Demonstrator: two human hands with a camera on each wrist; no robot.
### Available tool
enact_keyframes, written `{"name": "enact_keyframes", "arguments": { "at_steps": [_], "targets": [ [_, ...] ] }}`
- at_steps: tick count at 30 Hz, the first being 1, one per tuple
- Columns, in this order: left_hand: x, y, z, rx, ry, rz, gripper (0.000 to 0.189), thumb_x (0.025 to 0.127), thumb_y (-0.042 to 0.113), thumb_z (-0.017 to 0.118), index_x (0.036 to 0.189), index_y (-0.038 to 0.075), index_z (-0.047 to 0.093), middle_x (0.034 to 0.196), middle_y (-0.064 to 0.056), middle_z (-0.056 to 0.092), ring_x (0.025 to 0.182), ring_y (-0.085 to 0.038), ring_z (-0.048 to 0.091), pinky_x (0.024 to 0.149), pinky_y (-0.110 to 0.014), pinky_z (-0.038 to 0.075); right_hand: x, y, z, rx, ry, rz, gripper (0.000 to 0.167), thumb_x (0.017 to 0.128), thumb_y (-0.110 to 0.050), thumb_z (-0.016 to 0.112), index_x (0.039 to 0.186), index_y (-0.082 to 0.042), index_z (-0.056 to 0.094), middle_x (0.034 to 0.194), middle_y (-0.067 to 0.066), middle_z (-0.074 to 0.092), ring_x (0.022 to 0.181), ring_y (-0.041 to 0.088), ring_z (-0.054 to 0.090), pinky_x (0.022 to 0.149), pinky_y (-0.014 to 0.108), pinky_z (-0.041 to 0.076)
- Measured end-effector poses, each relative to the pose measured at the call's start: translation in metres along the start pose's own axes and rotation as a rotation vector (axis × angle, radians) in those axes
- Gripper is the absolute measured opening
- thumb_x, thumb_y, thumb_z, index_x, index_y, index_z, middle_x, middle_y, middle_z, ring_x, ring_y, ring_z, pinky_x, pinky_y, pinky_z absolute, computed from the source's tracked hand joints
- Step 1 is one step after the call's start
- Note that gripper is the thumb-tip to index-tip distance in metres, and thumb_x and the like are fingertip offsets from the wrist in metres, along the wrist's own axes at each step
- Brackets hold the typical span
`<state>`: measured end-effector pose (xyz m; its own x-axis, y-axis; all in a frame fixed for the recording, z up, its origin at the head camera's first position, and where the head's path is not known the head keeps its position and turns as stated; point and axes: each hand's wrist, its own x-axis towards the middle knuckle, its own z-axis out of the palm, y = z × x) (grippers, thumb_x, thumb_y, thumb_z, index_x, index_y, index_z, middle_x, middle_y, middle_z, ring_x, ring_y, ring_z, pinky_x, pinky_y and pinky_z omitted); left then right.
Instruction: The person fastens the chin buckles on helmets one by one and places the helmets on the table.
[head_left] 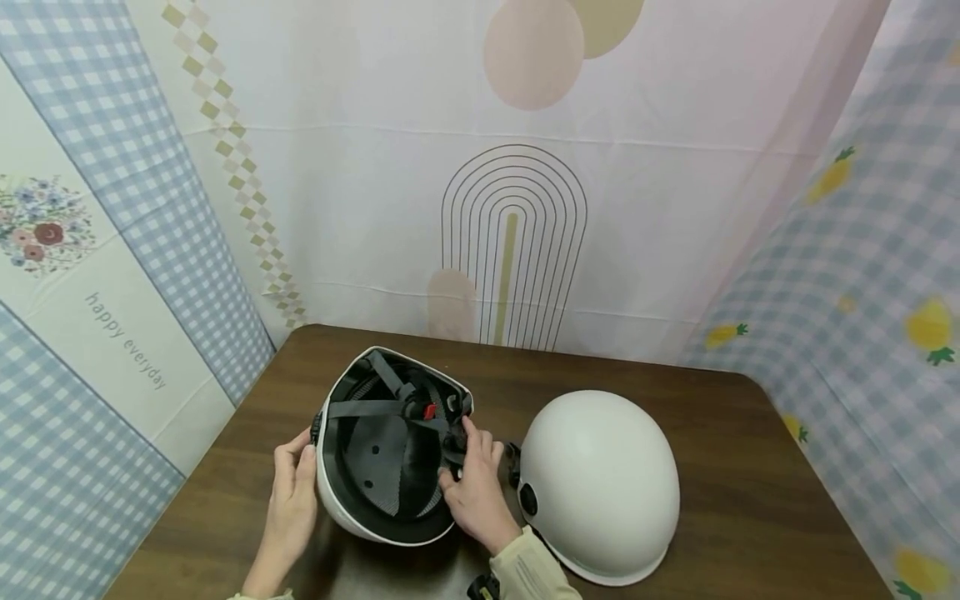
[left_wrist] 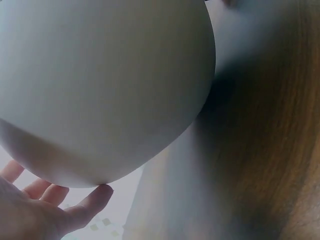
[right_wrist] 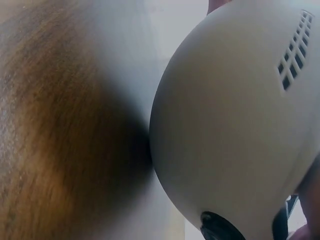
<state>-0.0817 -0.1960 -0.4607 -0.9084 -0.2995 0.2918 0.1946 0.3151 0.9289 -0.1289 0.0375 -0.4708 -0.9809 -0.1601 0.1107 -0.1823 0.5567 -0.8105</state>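
A white helmet (head_left: 339,502) lies on its dome with its opening up, showing black lining (head_left: 377,442), grey chin straps (head_left: 366,408) and a red buckle piece (head_left: 429,412). At its left side my left hand (head_left: 291,492) rests thumb and fingertips against the outer shell, near a black fitting (head_left: 316,428). My right hand (head_left: 477,492) grips the right edge, with fingers over the rim and the thumb toward the inside. In the left wrist view the left hand (left_wrist: 45,210) touches the smooth shell (left_wrist: 105,90). Vent slots (right_wrist: 294,55) show in the right wrist view.
A second white helmet (head_left: 600,483) sits dome up just right of my right hand, with a black round fitting (head_left: 528,499) on its side. Both stand on a brown wooden table (head_left: 735,500). Patterned cloths (head_left: 360,225) hang behind and at the sides.
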Motion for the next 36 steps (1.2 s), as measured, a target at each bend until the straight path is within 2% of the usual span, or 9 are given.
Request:
{"name": "enact_keyframes", "arguments": {
  "at_steps": [7,13,22,26,32,36],
  "targets": [
    [-0.002,-0.005,-0.001,0.006,-0.007,-0.032,0.039,0.108,0.023,0.029,0.134,-0.005,0.038,0.126,-0.004,0.045,0.110,0.003,0.045,0.089,-0.008,0.034,0.000,-0.001,0.002,-0.002,0.084,0.005,0.064,0.091,-0.009,0.064,0.148,-0.006,0.035,0.134,0.011,0.042,0.114,0.027,0.031,0.090,0.045,0.040],
    [-0.002,-0.008,0.000,-0.066,-0.011,-0.049,0.038,0.108,0.023,0.027,0.129,-0.007,0.037,0.117,-0.001,0.048,0.101,0.005,0.054,0.083,-0.010,0.043,-0.001,-0.002,0.002,0.016,0.119,0.001,0.058,0.092,-0.010,0.062,0.145,-0.007,0.040,0.134,0.009,0.044,0.113,0.025,0.034,0.090,0.046,0.041],
    [-0.005,-0.014,-0.002,-0.138,-0.009,-0.088,0.030,0.108,0.023,0.028,0.118,-0.002,0.041,0.102,0.003,0.050,0.091,0.000,0.055,0.077,-0.014,0.047,-0.002,-0.006,-0.002,0.001,0.154,-0.024,0.054,0.093,-0.012,0.061,0.143,-0.007,0.044,0.135,0.009,0.045,0.113,0.025,0.035,0.090,0.045,0.042],
    [-0.005,-0.015,-0.003,-0.113,-0.017,-0.093,0.030,0.108,0.025,0.025,0.114,0.001,0.042,0.099,0.004,0.049,0.089,-0.001,0.053,0.074,-0.017,0.048,-0.002,-0.009,-0.002,-0.021,0.164,-0.040,0.052,0.094,-0.012,0.059,0.143,-0.007,0.045,0.138,0.009,0.044,0.116,0.025,0.035,0.091,0.045,0.042],
    [-0.004,-0.022,-0.005,0.089,-0.033,-0.033,0.036,0.109,0.022,0.019,0.110,-0.004,0.045,0.093,0.001,0.045,0.084,0.000,0.044,0.074,-0.017,0.038,-0.001,-0.013,-0.007,-0.039,0.220,-0.129,0.045,0.095,-0.010,0.059,0.139,-0.008,0.051,0.138,0.007,0.049,0.116,0.023,0.039,0.094,0.046,0.041],
    [-0.003,-0.023,-0.008,0.024,-0.102,-0.015,0.040,0.109,0.019,0.015,0.119,-0.011,0.040,0.103,-0.002,0.047,0.090,0.008,0.048,0.075,-0.013,0.043,0.000,-0.012,-0.011,-0.053,0.218,-0.164,0.042,0.095,-0.008,0.058,0.137,-0.007,0.053,0.140,0.007,0.048,0.120,0.023,0.039,0.095,0.047,0.041]
  ]
}}
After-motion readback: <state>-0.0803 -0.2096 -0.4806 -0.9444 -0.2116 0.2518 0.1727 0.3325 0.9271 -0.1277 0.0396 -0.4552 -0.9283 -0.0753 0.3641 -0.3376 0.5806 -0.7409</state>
